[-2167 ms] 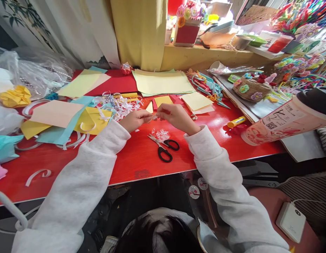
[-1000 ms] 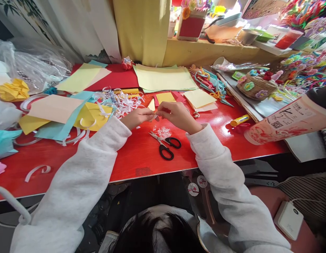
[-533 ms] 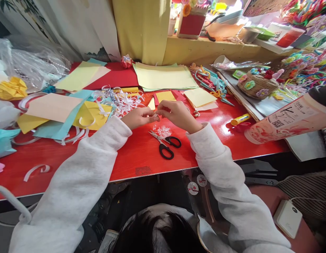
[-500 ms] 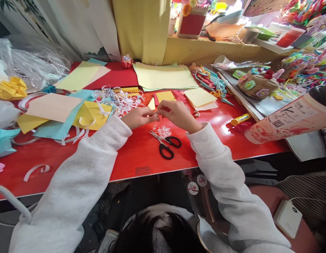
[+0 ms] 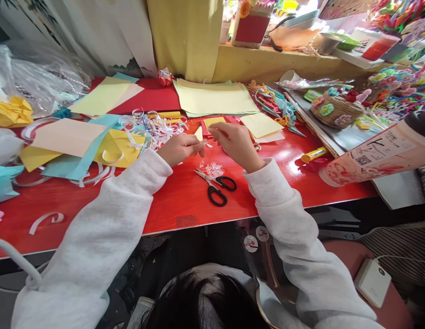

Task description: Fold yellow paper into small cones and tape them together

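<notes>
My left hand (image 5: 182, 149) is closed in a pinch, with a tiny piece of white paper (image 5: 208, 145) showing at its fingertips. Just to its right, my right hand (image 5: 237, 145) hovers with bent fingers slightly apart, and I see nothing held in it. Below both hands, a pair of black-handled scissors (image 5: 215, 186) lies on the red table, its blades a little apart. Beside the blades is a small heap of white paper snippets (image 5: 212, 170). Behind my hands are a yellow paper square (image 5: 214, 122) and a stack of pale yellow paper (image 5: 262, 125).
Curled white paper strips (image 5: 160, 130) and coloured sheets (image 5: 70, 137) cover the left side. Large yellow sheets (image 5: 215, 98) lie at the back. On the right are a yellow glue stick (image 5: 313, 154), a tilted drink cup (image 5: 373, 153) and a basket with crocheted flowers (image 5: 336, 109).
My right hand has drawn away from my left, its fingers lifting up and to the right. My left hand has stayed nearly in place, and the white paper piece shows more.
</notes>
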The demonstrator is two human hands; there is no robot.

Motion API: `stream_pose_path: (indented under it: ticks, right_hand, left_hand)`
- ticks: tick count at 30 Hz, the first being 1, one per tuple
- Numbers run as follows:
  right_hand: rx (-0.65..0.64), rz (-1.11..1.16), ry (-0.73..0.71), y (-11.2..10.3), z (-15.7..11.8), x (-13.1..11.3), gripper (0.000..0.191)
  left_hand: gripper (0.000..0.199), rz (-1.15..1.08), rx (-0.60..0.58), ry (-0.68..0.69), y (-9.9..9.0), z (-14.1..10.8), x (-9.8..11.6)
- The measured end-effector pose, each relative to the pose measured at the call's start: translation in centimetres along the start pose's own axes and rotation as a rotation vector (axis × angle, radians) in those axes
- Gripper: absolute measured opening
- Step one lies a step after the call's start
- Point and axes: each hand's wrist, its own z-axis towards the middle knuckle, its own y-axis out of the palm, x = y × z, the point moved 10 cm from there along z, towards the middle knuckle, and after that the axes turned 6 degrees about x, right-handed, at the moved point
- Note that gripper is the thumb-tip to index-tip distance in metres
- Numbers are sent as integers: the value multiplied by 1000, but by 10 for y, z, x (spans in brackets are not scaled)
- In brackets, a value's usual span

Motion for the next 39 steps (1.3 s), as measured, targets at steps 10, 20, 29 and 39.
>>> stream_pose_path:
  ticks: [10, 20, 29, 39]
  right_hand:
    - [-235, -122, 151, 12, -13, 5, 43]
    - [-429, -390, 240, 7, -111, -28, 29]
    - [-617, 423, 661, 6, -140, -16, 33]
    - [-229, 974, 633, 3, -131, -8, 70]
  left_hand:
    - [28, -179, 121, -42, -12, 4, -12]
    - [34, -286, 151, -192, -16, -1, -17]
    - [30, -327, 157, -49, -19, -2, 12]
    - [22, -216, 197, 24, -32, -13, 50]
